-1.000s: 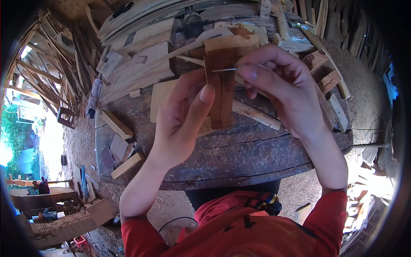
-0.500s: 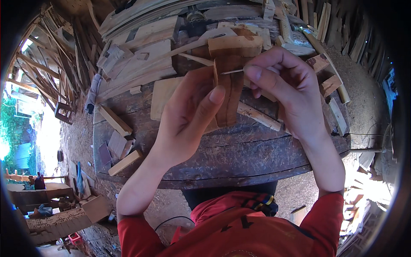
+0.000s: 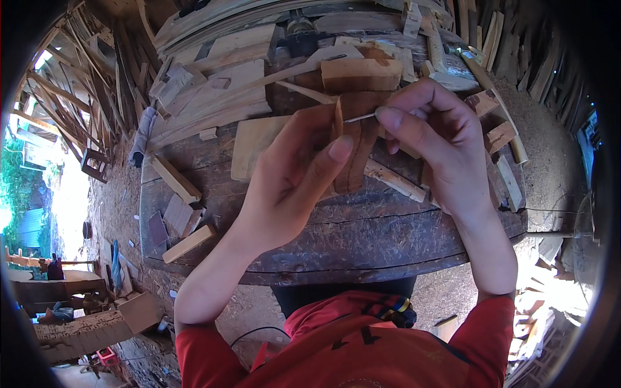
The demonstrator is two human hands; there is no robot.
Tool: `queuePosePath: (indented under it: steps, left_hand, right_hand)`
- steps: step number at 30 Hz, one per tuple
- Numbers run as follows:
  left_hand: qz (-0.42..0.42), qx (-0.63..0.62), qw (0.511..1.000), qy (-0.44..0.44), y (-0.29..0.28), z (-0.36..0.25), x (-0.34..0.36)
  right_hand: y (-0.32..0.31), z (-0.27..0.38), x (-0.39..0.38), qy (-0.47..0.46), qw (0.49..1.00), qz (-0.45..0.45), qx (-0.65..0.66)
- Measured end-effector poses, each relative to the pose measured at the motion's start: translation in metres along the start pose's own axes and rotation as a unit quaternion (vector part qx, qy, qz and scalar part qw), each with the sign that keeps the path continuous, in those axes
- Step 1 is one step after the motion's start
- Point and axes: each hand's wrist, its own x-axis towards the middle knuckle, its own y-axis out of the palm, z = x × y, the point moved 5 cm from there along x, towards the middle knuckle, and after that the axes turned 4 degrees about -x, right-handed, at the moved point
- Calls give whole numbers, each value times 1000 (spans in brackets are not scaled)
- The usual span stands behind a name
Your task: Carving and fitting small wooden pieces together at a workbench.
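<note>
My left hand [image 3: 291, 171] is closed around a brown wooden piece [image 3: 359, 145] with a pale edge, held above the workbench. The thumb lies across its near side, while the fingers are partly hidden behind it. Between thumb and fingertips, my right hand [image 3: 430, 132] pinches a thin pale rod [image 3: 359, 118]. Its tip points left and appears to meet the brown piece close to the pale edge. I cannot make out whether the rod is metal or wood. Just beyond my hands a curved wooden block [image 3: 361, 75] stands on the bench.
The worn dark workbench [image 3: 362, 239] carries flat boards [image 3: 229, 90], a pale square board [image 3: 253, 145], a narrow offcut [image 3: 394, 180] and a wood strip [image 3: 189, 244]. More offcuts [image 3: 501, 136] lie at the right edge. Stacked timber [image 3: 90, 110] leans at the far left.
Both hands, with the brown piece and the rod, have shifted slightly right and nearer. The pinch and the hold are unchanged, and the view has moved a little.
</note>
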Motion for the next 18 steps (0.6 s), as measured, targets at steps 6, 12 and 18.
queuePosePath:
  steps: [6,12,18]
  left_hand:
    - [0,-18,1000,-3,1,-1,1]
    - [18,-54,998,12,2,-4,2]
    - [-2,-66,997,33,3,0,2]
  right_hand:
    - [2,1,-1,-25,1000,-5,-15]
    - [3,4,-1,-49,999,-14,-6]
    - [3,4,-1,-64,997,-20,-28]
